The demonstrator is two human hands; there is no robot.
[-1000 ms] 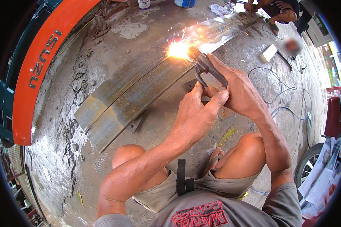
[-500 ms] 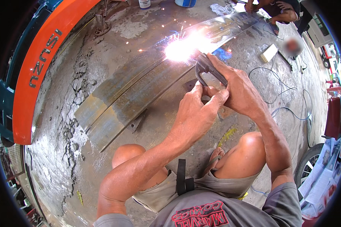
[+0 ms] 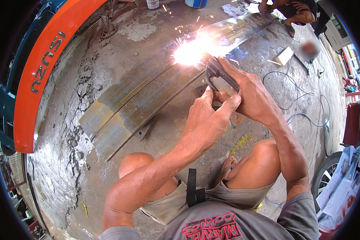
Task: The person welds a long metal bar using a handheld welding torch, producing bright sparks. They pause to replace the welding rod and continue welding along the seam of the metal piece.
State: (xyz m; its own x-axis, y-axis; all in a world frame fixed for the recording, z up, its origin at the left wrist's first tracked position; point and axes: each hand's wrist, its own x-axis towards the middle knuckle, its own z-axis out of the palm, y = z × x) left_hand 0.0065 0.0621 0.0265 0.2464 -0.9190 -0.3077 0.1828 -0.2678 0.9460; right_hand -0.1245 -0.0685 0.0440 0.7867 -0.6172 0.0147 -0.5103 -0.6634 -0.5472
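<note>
My right hand point(image 3: 255, 96) is closed around a black electrode holder point(image 3: 224, 76) with a curved lever. At the holder's far end burns a white arc point(image 3: 194, 52), throwing sparks; its glare hides the tip and the spot it touches. Below, my left hand point(image 3: 208, 116) pinches the lower end of the holder, its thumb against my right hand's fingers. Under the arc lies a long, ridged steel plate point(image 3: 128, 108), running from near left to far right, with brownish and grey patches.
A co-worker point(image 3: 294, 14) crouches at the plate's far end. Cables point(image 3: 296, 94) loop over the floor at right, near a pale block point(image 3: 284, 56). An orange panel point(image 3: 36, 80) stands at left. Cracked concrete point(image 3: 78, 132) runs beside the plate. A wheel point(image 3: 326, 176) is at lower right.
The arc flickers and its sparks fly in a different pattern, with less blue glow beside it. Both hands and the holder stay almost in place.
</note>
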